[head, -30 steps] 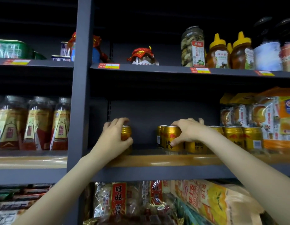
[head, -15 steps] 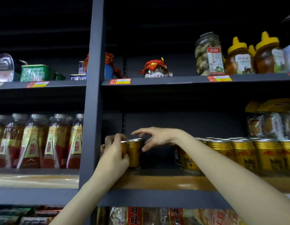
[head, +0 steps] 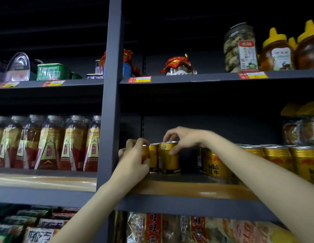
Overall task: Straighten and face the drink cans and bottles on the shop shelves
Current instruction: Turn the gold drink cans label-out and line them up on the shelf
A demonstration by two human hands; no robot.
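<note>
Bottles (head: pixel 47 142) with red and gold wrappers stand in an even row well to the left of both hands, in the next bay beyond the grey upright (head: pixel 110 102), labels forward. Just right of that post, the left hand (head: pixel 133 160) curls round a gold can (head: pixel 145 153) at the shelf's near-left corner. A second can (head: pixel 154 157) stands between the hands. The right hand (head: pixel 182 139) pinches the rim of a third can (head: pixel 168 157) from above, thumb at the front and fingers behind. A moment earlier this hand hovered with fingers spread over the small group; now it has closed on that can, and a second ago it sat on the main row (head: pixel 258 160) further right. So cans are being carried over to fill the empty left end, and this one likely needs turning, since its front shows plain gold. A gap lies under the right forearm before that row, where one label faces out.

Above the hands, a clear jar (head: pixel 240 48) holds pale, lumpy contents; honey-coloured squeeze bottles (head: pixel 275 53) sit beside it.
</note>
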